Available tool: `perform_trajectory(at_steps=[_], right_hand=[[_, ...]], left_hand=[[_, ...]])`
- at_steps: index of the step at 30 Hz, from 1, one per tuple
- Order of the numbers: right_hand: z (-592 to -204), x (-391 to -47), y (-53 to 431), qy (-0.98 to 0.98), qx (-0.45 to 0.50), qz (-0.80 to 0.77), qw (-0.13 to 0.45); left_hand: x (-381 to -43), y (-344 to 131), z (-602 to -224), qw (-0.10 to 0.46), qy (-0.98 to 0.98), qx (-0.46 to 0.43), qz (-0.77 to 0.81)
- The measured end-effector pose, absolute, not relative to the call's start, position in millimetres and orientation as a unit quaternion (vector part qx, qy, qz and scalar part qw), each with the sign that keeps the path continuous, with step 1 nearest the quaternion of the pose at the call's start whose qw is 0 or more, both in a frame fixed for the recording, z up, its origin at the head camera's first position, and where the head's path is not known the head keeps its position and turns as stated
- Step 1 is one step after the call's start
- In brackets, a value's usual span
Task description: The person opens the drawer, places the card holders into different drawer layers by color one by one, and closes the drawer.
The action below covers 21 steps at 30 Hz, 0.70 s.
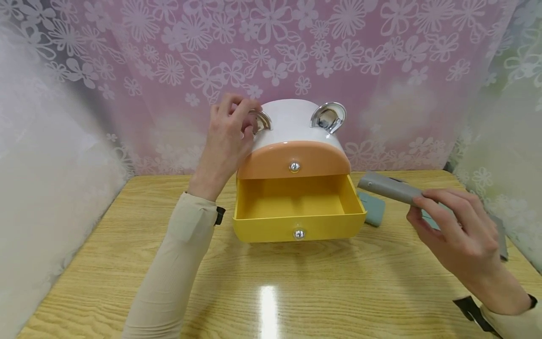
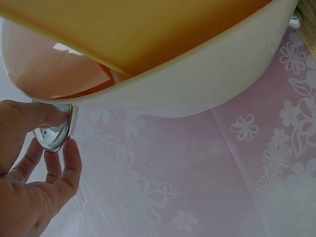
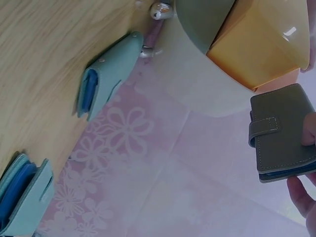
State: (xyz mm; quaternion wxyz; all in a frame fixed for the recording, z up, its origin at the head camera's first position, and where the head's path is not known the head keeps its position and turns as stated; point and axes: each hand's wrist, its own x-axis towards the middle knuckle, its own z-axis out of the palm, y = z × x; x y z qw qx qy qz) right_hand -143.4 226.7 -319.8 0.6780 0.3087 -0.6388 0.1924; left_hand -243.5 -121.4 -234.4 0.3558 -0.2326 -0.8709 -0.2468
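A white, dome-topped drawer box (image 1: 292,117) stands in the middle, with an orange upper drawer (image 1: 305,157) that is pushed in. Its yellow lower drawer (image 1: 271,230) is pulled out, with nothing seen inside. My left hand (image 1: 225,143) holds the silver ear-like disc (image 2: 55,134) on the box's left shoulder, the thumb on one face and fingertips at its edge. My right hand (image 1: 466,233) pinches a grey wallet (image 1: 387,186) with a strap tab (image 3: 264,127), held in the air to the right of the open drawer.
One teal wallet (image 1: 374,209) lies beside the yellow drawer. Another teal wallet (image 3: 30,200) is partly hidden behind my right hand in the head view. Farther right lies a grey flat item (image 1: 501,238). Flowered curtains (image 1: 275,52) surround the wooden table (image 1: 203,292).
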Motion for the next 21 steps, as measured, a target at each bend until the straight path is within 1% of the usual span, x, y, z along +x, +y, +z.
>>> perform_trajectory(at_steps=[3, 15, 21], right_hand=[[-318, -145, 221, -0.626, 0.313, 0.2, 0.686], [-316, -147, 208, -0.614, 0.33, 0.219, 0.683], [-310, -142, 198, -0.619, 0.347, 0.219, 0.67]], left_hand=[[-244, -121, -235, 0.357, -0.87, -0.233, -0.247], [-244, -122, -236, 0.354, -0.871, -0.232, -0.251], [-243, -122, -235, 0.353, -0.871, -0.232, -0.253]])
